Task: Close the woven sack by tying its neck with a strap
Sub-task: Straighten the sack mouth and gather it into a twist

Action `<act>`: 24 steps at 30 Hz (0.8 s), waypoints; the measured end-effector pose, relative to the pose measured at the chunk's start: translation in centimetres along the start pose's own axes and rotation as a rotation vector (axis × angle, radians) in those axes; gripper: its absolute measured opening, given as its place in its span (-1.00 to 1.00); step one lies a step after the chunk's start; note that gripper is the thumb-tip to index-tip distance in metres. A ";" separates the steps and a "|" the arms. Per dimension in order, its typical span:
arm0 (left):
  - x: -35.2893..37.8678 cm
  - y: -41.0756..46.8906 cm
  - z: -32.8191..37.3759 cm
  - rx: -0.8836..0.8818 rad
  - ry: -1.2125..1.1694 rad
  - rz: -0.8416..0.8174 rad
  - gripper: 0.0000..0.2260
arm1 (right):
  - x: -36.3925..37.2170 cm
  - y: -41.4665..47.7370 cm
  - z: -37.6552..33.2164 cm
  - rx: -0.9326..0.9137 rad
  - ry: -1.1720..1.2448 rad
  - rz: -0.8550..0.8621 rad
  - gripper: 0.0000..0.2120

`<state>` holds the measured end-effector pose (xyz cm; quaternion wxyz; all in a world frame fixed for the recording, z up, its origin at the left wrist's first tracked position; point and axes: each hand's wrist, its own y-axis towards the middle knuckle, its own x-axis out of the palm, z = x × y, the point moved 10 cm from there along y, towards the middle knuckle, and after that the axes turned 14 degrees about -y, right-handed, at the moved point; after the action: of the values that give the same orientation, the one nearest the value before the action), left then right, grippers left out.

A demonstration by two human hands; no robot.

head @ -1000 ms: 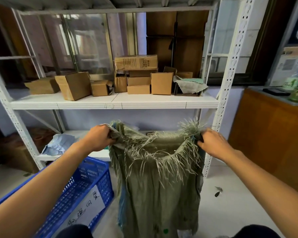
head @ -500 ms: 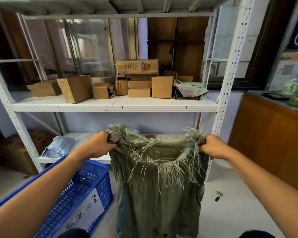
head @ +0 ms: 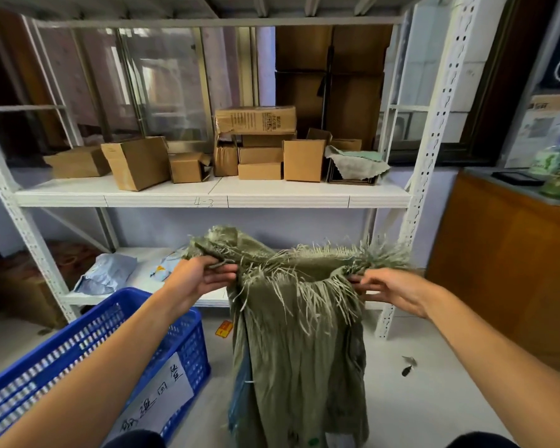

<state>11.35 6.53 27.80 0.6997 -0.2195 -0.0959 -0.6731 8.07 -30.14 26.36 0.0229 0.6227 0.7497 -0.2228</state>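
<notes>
Straight ahead stands a white metal rack (head: pixel 434 130). Its middle shelf (head: pixel 207 199) carries cardboard boxes (head: pixel 136 161) from the left end to past the centre, some of them stacked. A grey-green cloth (head: pixel 353 160) is draped near the shelf's right end. On the lower shelf, toward its left end, lies a crumpled blue-grey bag (head: pixel 105 276).

Under my left forearm sits a blue crate (head: pixel 78 350) with a handwritten paper label (head: pixel 159 399) on its side, just beside what I'm holding. An orange packet (head: pixel 224 328) lies on the floor between the crate and the rack. Over on the right is a wooden cabinet (head: pixel 505 270) with a green bottle (head: pixel 556 173) on top, well apart from me.

Now the sack (head: pixel 298 350): olive green, woven, hanging limp and creased in front of the lower shelf. Its mouth is open, with a ragged fringe of loose pale threads all round the rim. Its bottom runs out of view below.

My left hand (head: pixel 198 279) pinches the left side of the rim, thumb on top, fingers underneath. My right hand (head: pixel 392 292) pinches the right side with its fingertips, the other fingers spread. The mouth sags between my two hands.
</notes>
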 end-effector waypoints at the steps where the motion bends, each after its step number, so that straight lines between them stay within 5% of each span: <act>1: -0.1 0.2 -0.1 0.007 -0.004 -0.003 -0.77 | 0.2 0.1 0.3 0.010 -0.073 -0.037 -0.75; 4: 0.0 0.5 -0.3 0.003 0.050 -0.076 -0.80 | 0.3 -0.7 -0.2 0.030 -0.425 0.004 -0.72; 7: 1.5 0.0 -0.2 0.018 0.297 -0.194 -0.74 | -0.8 -1.3 -1.2 0.091 -1.000 0.162 -0.23; 9: 1.6 0.1 0.6 0.079 0.479 -0.183 -0.81 | -0.3 -1.4 -2.2 0.019 -1.167 0.235 -0.44; 11: 1.3 0.3 1.7 0.180 0.669 -0.140 -0.88 | 0.0 -1.6 -3.7 -0.142 -1.257 0.353 -0.71; 16: 3.3 -2.1 4.0 0.526 1.401 0.057 -0.81 | 0.7 -1.9 -5.6 -0.274 -1.249 0.467 -0.76; 21: 5.0 -3.4 3.6 0.681 1.553 0.065 -0.87 | 0.0 -2.6 -6.3 -0.261 -1.209 0.595 -0.68; 24: 5.2 -3.0 3.9 0.663 1.522 0.068 -0.91 | -0.4 -2.4 -6.3 -0.182 -1.220 0.585 -0.80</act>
<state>9.46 3.52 33.99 0.6218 0.5105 0.2171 -0.5529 7.40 -28.48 32.90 0.5528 0.5583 0.4194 -0.4548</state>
